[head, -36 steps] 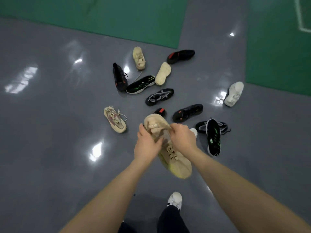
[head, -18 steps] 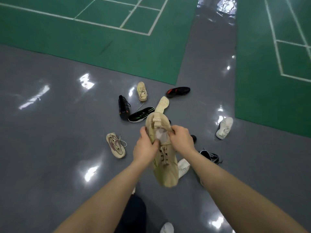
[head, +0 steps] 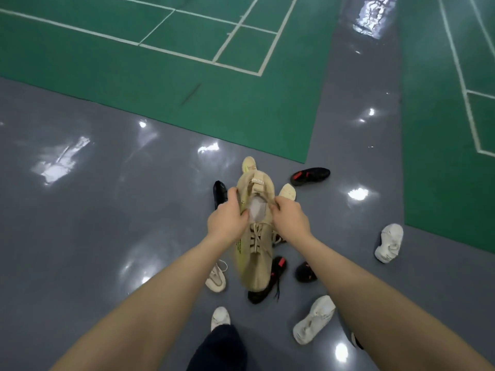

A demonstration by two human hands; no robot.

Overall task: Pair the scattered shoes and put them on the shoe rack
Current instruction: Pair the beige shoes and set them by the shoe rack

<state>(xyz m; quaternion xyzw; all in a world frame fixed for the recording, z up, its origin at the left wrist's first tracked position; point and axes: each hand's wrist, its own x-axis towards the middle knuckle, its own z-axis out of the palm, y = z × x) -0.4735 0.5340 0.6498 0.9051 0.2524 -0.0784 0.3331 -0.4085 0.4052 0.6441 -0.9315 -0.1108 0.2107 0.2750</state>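
I get even, bright overhead light. The glossy grey floor (head: 80, 236) throws back white glare spots, the biggest at top right. Shadows are faint. The beige shoe (head: 254, 236) is smeared by motion blur, and court lines (head: 187, 56) bow towards the edges.

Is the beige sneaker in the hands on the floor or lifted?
Lifted. The left hand and right hand grip the beige sneaker at its collar; it hangs toe-down above the floor shoes.
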